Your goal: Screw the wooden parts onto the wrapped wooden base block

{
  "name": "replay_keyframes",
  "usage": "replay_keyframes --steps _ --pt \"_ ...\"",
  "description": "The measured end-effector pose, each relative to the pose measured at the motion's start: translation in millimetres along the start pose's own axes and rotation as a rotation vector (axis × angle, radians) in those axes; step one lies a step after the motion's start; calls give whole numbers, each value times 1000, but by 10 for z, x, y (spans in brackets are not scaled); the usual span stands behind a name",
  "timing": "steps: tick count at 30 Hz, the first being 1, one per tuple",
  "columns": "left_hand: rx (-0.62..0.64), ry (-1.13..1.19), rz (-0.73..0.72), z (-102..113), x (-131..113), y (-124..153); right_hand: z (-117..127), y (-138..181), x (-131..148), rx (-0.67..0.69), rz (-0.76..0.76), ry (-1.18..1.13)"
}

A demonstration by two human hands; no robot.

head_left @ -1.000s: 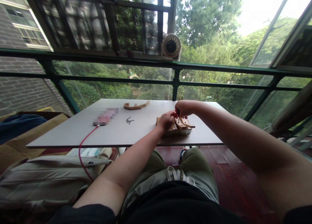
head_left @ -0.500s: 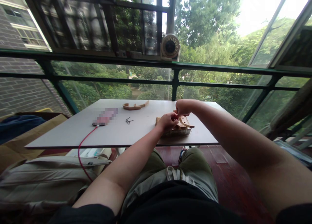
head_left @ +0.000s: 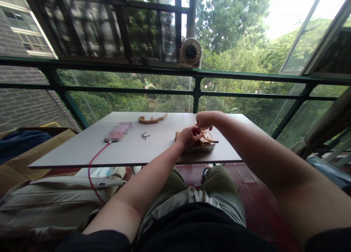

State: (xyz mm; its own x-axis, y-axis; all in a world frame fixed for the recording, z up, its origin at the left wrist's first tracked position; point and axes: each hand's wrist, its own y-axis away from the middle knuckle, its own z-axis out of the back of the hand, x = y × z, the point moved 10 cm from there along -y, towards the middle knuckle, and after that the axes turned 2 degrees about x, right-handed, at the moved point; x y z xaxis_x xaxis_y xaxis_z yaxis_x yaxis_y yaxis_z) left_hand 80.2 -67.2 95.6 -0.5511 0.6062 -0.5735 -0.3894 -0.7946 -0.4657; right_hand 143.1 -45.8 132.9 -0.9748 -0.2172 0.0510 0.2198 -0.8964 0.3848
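A shallow tray [head_left: 204, 149] near the table's front edge bears several pale wooden pieces, one a flat board with dark holes [head_left: 210, 135]. Over its left part, my left hand [head_left: 188, 136] is closed, thumb and fingertips pinched together at the wooden pieces. My right hand [head_left: 204, 119] is bent down from above with its fingers curled, close beside the left fingertips. What lies between the fingers of either hand is too small and too hidden to name.
On the white table [head_left: 164, 149] lie several small dark metal rods [head_left: 145, 135], a joined curved wooden piece [head_left: 152, 119] and a blurred-out phone-like device [head_left: 117, 132] with a red cable [head_left: 93, 164]. A round fan [head_left: 191, 52] stands by the green railing [head_left: 246, 76].
My right hand has shifted very slightly left and its wrist has turned a little. The left hand and the wooden pieces stay in almost the same place.
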Motion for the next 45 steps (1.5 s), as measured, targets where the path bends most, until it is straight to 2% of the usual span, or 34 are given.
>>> replay_keyframes --steps 7,10,12,16,25,30,34,40,45 --pt "-14 150 -1 28 46 8 57 279 192 -31 78 187" --pt "0 221 5 -5 67 5 262 410 272 -229 178 269" --pt "13 269 2 -41 79 -2 329 465 297 -302 242 302" --pt "17 316 8 -78 112 -5 269 471 315 -267 307 345" --pt "51 221 -2 -48 -3 35 182 498 322 -222 290 404" --pt "18 80 -28 45 -78 86 237 550 307 -248 244 443" --pt "8 52 23 86 -69 90 192 551 265 -187 152 395" --pt "28 7 57 55 -39 53 151 475 224 -234 105 324" --pt "22 -20 8 51 -37 57 260 531 270 -351 242 289"
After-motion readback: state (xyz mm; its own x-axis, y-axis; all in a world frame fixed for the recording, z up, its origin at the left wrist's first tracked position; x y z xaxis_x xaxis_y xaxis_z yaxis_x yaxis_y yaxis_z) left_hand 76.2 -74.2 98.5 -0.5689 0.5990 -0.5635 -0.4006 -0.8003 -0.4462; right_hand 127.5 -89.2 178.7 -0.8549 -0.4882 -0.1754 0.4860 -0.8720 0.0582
